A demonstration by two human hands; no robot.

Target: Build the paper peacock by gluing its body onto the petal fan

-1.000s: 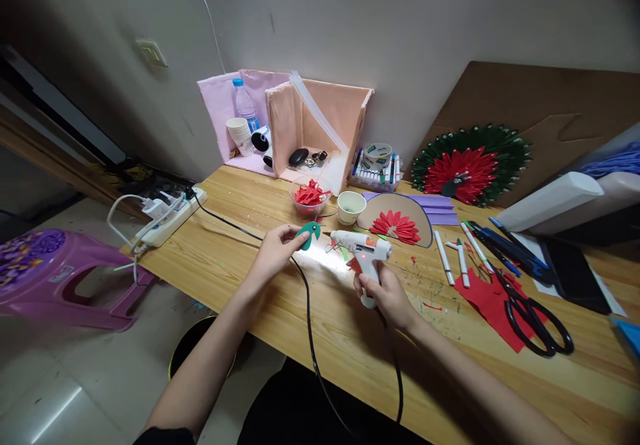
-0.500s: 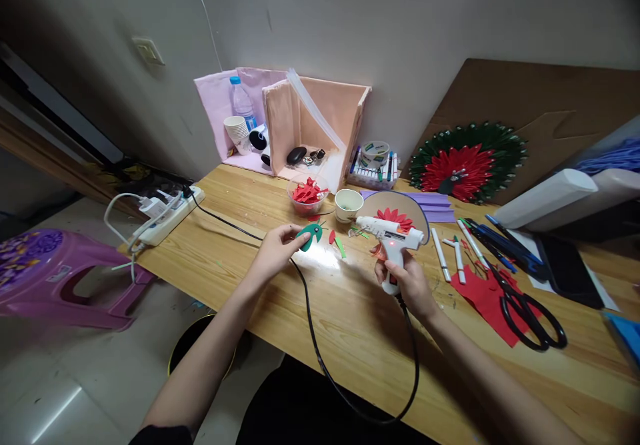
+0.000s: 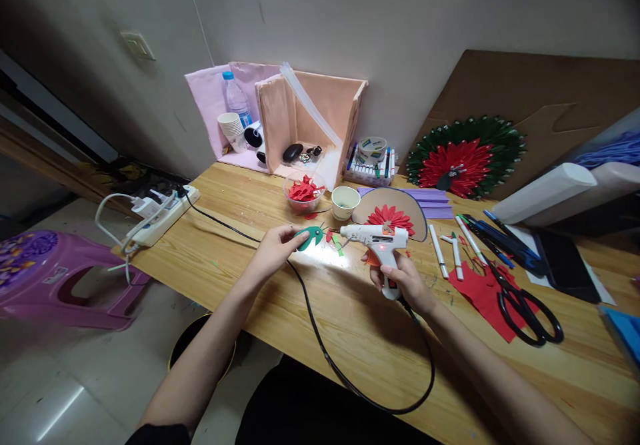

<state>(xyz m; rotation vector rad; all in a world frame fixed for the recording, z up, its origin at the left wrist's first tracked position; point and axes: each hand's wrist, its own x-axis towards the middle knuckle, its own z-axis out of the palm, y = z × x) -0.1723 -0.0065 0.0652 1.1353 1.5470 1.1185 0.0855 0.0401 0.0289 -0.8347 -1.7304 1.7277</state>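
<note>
Between the fingertips of my left hand (image 3: pixel 278 250) is a small green cut-out piece (image 3: pixel 311 237) with a dark dot on it, held just above the table. My right hand (image 3: pixel 404 277) is wrapped round the handle of a white hot glue gun (image 3: pixel 383 240), whose nozzle points left toward the green piece, a short way apart from it. A small red light glows on the gun's body. Beneath the nozzle lie small red and green scraps (image 3: pixel 338 242). Behind the gun is a fan-shaped board (image 3: pixel 415 206) bearing red petals (image 3: pixel 389 220).
A clear bowl of red pieces (image 3: pixel 304 190) and a paper cup (image 3: pixel 345 202) stand behind my hands. The gun's black cord (image 3: pixel 320 345) loops over the front edge from a power strip (image 3: pixel 163 217). Right of the gun lie white markers (image 3: pixel 438 252), red cloth (image 3: pixel 481 293) and black scissors (image 3: pixel 525 312).
My right hand has brought the glue gun leftward and slightly down, so its nozzle is closer to the green piece. My left hand keeps its hold, nearly in place. The view has shifted slightly.
</note>
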